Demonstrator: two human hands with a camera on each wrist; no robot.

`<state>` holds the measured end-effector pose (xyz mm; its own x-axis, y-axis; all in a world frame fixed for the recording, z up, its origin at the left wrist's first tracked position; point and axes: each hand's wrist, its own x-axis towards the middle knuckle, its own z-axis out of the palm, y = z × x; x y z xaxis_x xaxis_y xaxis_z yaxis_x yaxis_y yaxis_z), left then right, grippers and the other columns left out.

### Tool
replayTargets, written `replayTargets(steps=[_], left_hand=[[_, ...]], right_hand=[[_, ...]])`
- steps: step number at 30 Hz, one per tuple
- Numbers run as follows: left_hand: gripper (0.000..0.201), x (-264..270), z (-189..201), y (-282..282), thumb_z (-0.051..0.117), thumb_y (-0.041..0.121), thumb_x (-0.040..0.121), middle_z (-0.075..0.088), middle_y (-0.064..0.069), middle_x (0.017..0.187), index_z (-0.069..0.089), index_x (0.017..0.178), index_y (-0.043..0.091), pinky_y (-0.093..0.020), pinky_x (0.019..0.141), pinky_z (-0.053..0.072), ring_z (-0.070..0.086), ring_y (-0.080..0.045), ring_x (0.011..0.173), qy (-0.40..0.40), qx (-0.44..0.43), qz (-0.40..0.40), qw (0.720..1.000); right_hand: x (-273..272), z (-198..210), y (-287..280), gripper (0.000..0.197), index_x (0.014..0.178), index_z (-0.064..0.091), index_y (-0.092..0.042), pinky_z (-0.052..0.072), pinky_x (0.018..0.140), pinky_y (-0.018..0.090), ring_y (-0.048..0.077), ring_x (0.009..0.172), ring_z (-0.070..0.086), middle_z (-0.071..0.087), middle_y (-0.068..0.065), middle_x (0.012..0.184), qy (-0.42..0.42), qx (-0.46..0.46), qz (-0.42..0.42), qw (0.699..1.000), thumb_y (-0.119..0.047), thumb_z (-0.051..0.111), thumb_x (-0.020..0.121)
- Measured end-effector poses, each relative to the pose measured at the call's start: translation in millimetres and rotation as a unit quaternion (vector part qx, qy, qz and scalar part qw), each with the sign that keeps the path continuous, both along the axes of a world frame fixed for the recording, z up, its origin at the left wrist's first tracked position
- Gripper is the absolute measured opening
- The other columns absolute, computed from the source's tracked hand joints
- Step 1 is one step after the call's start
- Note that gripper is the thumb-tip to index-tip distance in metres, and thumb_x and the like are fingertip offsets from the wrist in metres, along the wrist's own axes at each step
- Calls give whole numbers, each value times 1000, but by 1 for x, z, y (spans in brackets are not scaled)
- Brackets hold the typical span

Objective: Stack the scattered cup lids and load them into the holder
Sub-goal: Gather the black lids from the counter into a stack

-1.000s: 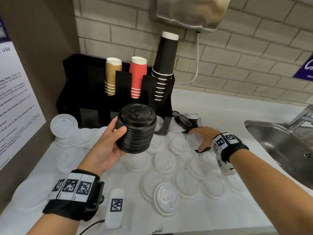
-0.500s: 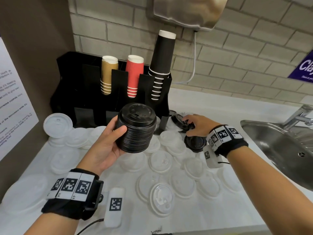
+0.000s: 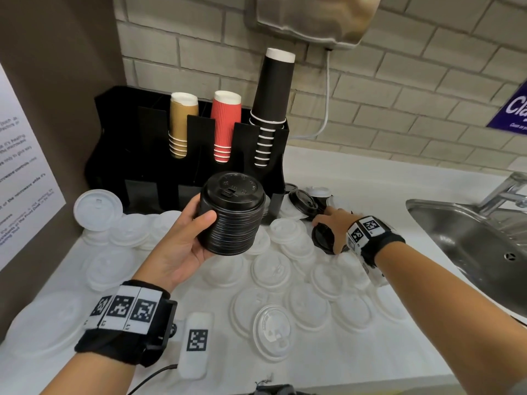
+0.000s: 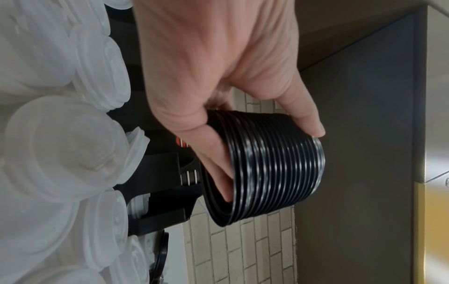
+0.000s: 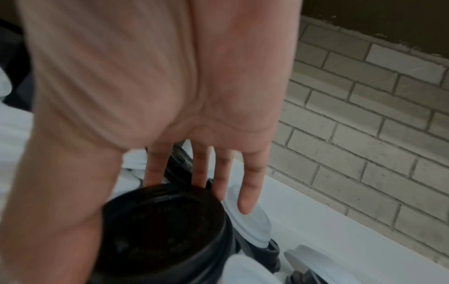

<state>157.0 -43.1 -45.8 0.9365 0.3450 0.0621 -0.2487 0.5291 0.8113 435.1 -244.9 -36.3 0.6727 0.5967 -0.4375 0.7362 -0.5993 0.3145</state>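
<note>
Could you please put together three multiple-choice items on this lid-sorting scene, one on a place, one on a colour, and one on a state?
1. Where is the stack of black lids?
A. in the left hand
B. in the sink
C. inside the holder

2. What colour are the cups in the middle slot of the black holder?
A. blue
B. red
C. green

3. How are the right hand's fingers?
A. balled in a fist
B. straight, reaching to loose black lids
C. wrapped round a cup

Answers:
1 A, the left hand grips the stack above the counter.
2 B, they stand between tan and black cups.
3 B, the right wrist view shows them extended.
</note>
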Motion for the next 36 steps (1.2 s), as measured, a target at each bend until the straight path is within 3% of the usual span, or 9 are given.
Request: replayTargets(steps=[7, 12, 15, 18, 21, 24, 28, 31, 36], left_hand=[[99, 2, 0, 0, 97, 45, 40, 69, 0, 118, 56, 129, 26, -31, 72, 58, 68, -18, 107, -1, -1, -3, 1000], [94, 3, -2, 0, 98, 43, 39, 70, 0, 116, 59, 123, 28, -32, 71, 59, 69, -19, 105, -1, -9, 6, 1000], [95, 6, -1, -2, 98, 40, 37, 72, 0, 113, 59, 123, 27, -31, 70, 58, 70, -19, 103, -1, -13, 5, 1000], [101, 8, 1, -6, 98, 39, 38, 71, -1, 112, 55, 128, 25, -33, 70, 59, 70, -20, 102, 5, -10, -2, 1000], [98, 10, 1, -8, 97, 32, 42, 71, -2, 112, 54, 129, 24, -34, 71, 59, 70, -20, 102, 6, -4, -13, 1000], [100, 10, 1, -11, 96, 32, 41, 71, -2, 110, 52, 130, 23, -35, 73, 60, 70, -19, 99, 5, -1, -15, 1000], [86, 8, -1, -11, 85, 25, 59, 71, -4, 113, 48, 136, 21, -35, 75, 60, 69, -21, 103, 6, 3, -9, 1000], [66, 7, -4, -10, 71, 17, 74, 71, -3, 113, 49, 136, 23, -33, 72, 58, 69, -22, 104, 13, 8, -4, 1000], [65, 6, -7, -12, 79, 20, 66, 70, -3, 116, 57, 126, 35, -33, 71, 58, 69, -23, 105, 20, 28, -14, 999]], right_hand=[[-4, -6, -1, 84, 137, 33, -37, 45, 83, 42, 32, 120, 38, 30, 9, 134, -48, 14, 14, 999, -24, 80, 68], [-11, 34, -3, 77, 134, 38, -33, 45, 91, 44, 34, 119, 39, 37, 9, 127, -18, 193, -24, 981, -32, 78, 68], [-27, 57, 0, 63, 127, 44, -35, 44, 90, 30, 24, 106, 50, 45, 5, 118, 82, 402, -19, 912, -25, 75, 73], [-67, 71, 11, 47, 120, 50, -43, 42, 72, 10, 2, 81, 56, 55, -5, 111, 189, 572, -11, 798, -25, 70, 82], [-111, 74, 23, 44, 120, 55, -40, 43, 74, 15, 5, 86, 58, 61, -1, 108, 273, 677, -6, 683, -44, 63, 77], [-144, 71, 32, 45, 118, 59, -29, 47, 76, 20, 14, 93, 59, 61, 7, 106, 291, 719, 25, 631, -45, 61, 77], [-165, 62, 37, 49, 115, 62, -30, 50, 83, 26, 11, 104, 58, 61, -3, 112, 244, 714, 27, 656, -46, 72, 70], [-170, 58, 39, 47, 113, 63, -32, 42, 83, 10, -1, 102, 56, 60, -8, 111, 206, 708, 44, 674, -43, 76, 70], [-173, 58, 42, 42, 112, 66, -29, 39, 84, 6, -2, 104, 56, 61, -9, 111, 193, 697, 51, 688, -40, 74, 72]])
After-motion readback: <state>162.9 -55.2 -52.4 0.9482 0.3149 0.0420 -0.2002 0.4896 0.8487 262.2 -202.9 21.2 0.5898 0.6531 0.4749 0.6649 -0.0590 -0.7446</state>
